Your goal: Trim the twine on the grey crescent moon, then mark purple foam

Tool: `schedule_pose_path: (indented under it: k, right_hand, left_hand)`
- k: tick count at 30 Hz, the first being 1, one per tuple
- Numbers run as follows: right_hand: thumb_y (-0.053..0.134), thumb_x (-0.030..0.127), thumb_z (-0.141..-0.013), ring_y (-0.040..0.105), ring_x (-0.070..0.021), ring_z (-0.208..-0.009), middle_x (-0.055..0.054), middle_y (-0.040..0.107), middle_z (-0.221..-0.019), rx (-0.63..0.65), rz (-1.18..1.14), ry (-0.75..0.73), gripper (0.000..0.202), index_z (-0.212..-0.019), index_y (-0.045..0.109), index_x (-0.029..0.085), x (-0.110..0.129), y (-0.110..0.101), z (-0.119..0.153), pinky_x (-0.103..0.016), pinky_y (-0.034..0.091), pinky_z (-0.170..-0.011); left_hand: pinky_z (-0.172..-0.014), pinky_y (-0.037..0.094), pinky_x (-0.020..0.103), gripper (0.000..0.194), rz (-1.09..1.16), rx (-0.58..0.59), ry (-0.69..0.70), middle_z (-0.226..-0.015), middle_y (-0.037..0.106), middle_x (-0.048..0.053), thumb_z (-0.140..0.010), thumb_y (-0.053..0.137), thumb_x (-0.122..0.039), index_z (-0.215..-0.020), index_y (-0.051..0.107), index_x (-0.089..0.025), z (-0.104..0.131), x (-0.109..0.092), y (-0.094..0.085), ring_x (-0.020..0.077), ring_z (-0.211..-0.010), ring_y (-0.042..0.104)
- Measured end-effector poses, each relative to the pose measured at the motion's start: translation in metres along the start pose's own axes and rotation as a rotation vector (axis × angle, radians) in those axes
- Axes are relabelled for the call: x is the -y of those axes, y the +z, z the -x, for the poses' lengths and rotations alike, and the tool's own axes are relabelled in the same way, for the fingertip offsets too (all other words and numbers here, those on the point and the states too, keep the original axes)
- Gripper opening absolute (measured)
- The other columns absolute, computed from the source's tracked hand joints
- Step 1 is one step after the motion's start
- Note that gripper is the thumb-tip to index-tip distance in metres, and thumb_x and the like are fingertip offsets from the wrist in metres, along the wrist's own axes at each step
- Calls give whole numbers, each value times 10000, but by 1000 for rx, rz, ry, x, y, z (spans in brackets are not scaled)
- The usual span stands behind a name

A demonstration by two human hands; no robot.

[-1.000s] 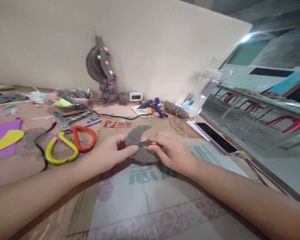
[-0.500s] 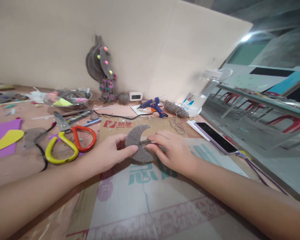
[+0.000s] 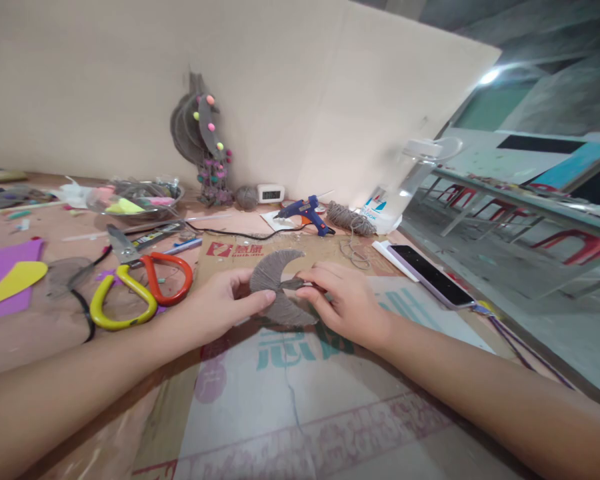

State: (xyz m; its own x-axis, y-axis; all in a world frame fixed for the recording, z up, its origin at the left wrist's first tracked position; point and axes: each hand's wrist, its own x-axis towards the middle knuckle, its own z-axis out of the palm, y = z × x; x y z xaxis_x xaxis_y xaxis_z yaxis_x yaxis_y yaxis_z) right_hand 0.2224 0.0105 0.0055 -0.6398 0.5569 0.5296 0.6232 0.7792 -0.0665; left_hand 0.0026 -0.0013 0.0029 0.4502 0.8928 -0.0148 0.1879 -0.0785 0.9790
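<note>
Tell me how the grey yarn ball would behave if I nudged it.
The yarn ball would probably roll, being round, though the clock close beside it may block one side. Apparently wound yarn, it is likely light and soft.

I see a flat grey crescent wrapped in yarn [image 3: 266, 276], raised over printed brown cardboard [image 3: 320, 252], tips rightward, grey yarn [image 3: 291, 285] at its inner curve.

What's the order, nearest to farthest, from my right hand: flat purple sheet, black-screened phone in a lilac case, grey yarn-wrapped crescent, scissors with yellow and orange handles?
1. Grey crescent: just left of your right hand, by its fingertips.
2. Phone: to its right.
3. Scissors: left, beyond your left hand.
4. Purple sheet: at the view's left edge.
</note>
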Motion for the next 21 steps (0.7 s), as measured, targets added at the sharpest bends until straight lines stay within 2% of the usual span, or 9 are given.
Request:
schedule_pose_path:
  k: [6,9,12,18,21]
  right_hand:
    - [453,321,-943,527,-157,-686,-47,612,-732,-23,26,-32,246,-929,625,146,0,-1,1,-266,379,-643]
    - [452,326,-943,516,-161,-683,-53,613,-735,-18,75,-43,259,-918,630,140,0,-2,0,-271,372,-630]
    - [447,326,-943,513,-166,-686,-57,618,-745,-6,122,-57,265,-917,633,138,1,-4,0,-277,375,-625]
    - [494,307,-921,545,-176,-726,-68,627,-787,-65,77,-68,221,-968,625,136,2,-4,1,-280,412,-650]
    - [483,294,-923,563,-178,-725,-71,627,-787,-33,29,-3,216,-985,616,136,2,-2,1,-281,423,-646]
  left_hand:
    - [-692,460,227,142,10,-3,21,-777,682,-16,-809,600,-322,-819,675,-201,-1,-1,0,155,-755,608]
    - [-624,427,208,142,38,-3,1,-658,617,-43,-805,602,-296,-713,634,-193,-1,-4,1,125,-644,556]
    - [-600,403,203,147,69,-3,13,-618,569,-50,-803,607,-275,-687,614,-185,0,-5,1,116,-610,519]
    - [-645,413,230,124,91,-18,41,-684,590,-26,-803,605,-274,-824,640,-156,0,-2,0,130,-657,526]
    - [-635,419,237,170,76,-37,53,-693,593,-21,-796,601,-284,-891,636,-148,-1,-1,0,128,-645,524]
